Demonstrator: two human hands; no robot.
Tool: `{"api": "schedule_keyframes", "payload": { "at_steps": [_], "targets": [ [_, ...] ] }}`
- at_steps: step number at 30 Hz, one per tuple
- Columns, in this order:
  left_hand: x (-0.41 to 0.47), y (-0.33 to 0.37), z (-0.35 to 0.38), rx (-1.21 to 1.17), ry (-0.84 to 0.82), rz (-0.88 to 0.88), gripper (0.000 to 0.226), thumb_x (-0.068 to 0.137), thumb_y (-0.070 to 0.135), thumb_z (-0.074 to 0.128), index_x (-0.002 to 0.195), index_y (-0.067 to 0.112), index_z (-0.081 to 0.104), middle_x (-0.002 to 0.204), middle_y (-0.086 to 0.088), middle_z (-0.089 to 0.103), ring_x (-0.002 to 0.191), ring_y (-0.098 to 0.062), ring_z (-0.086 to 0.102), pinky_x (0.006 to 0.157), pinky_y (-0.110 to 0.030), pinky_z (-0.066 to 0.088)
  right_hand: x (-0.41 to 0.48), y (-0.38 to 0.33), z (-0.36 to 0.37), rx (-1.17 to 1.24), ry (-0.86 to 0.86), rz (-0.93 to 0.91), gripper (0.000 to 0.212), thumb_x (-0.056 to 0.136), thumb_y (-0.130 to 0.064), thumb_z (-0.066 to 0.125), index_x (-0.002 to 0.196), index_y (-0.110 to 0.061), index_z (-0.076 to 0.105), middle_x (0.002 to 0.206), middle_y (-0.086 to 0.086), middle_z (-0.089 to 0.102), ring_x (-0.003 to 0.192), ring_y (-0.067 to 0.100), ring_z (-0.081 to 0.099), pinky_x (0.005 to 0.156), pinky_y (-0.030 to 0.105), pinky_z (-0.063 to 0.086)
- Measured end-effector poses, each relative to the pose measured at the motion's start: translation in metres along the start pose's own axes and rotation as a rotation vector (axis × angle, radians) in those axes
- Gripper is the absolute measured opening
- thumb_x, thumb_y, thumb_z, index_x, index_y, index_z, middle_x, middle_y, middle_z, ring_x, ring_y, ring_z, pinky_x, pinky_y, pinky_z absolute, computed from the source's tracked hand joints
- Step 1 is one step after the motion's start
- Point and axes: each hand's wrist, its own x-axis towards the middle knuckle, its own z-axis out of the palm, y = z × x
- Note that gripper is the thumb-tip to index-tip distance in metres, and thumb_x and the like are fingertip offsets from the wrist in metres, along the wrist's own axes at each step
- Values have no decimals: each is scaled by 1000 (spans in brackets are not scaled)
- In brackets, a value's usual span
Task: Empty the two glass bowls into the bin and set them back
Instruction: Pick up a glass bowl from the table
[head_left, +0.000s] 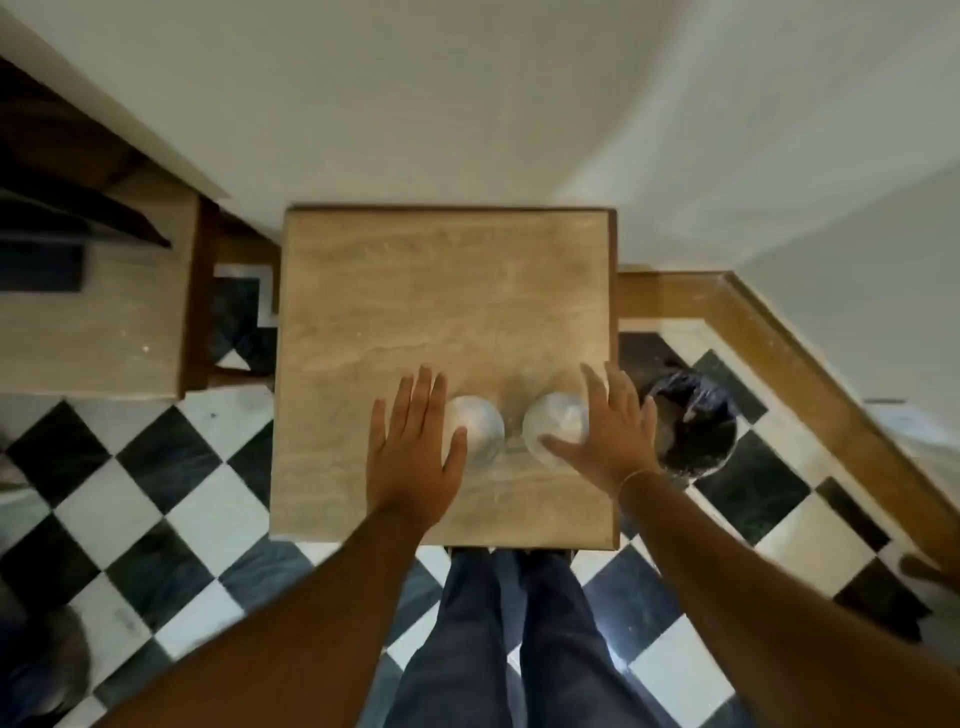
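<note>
Two small glass bowls stand side by side on the square wooden table (447, 291), near its front half. The left bowl (480, 428) sits just right of my left hand (413, 447), whose spread fingers hover over its left rim. The right bowl (556, 423) lies under the thumb side of my right hand (608, 436), also spread flat. Neither hand clearly grips a bowl. The picture is blurred, so I cannot tell what is in the bowls. The bin (693, 426), lined with a black bag, stands on the floor right of the table.
A white wall rises behind the table. A wooden cabinet (98, 291) stands to the left. The floor is black-and-white chequered tile (156, 519) with a wooden skirting (779, 358) at the right. My legs in blue trousers (498, 639) stand at the table's front edge.
</note>
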Motion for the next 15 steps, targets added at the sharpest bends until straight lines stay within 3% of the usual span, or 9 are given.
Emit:
{"api": "schedule_keyframes", "payload": {
  "at_steps": [3,7,11,15],
  "targets": [
    [15,-9,36,12,-8,-63,75,110,50,31,175,23,7,184,-2,5,171,-22,6,136,-51,1,28,9,33,-47,9,-11,140,74,-71,90,176,-33,2,185,10,0,171,36,1,136,64,4],
    [12,-19,77,9,-29,-98,74,111,50,33,175,22,8,185,-4,6,171,-24,7,137,-54,5,43,21,71,-109,-32,-10,149,66,-69,95,173,-39,-4,183,14,5,170,40,8,136,64,12],
    [18,-14,90,-18,-8,-125,73,110,49,31,175,22,10,184,-5,8,171,-25,9,137,-53,3,45,30,84,-95,43,-40,139,64,-54,99,173,-35,15,174,17,26,161,44,29,130,59,31],
    [19,-6,93,-44,19,-137,71,111,47,31,174,19,15,184,-5,10,171,-25,10,137,-55,7,39,35,90,-18,91,-45,130,63,-47,100,169,-33,27,169,22,33,155,48,35,126,63,38]
  ]
}}
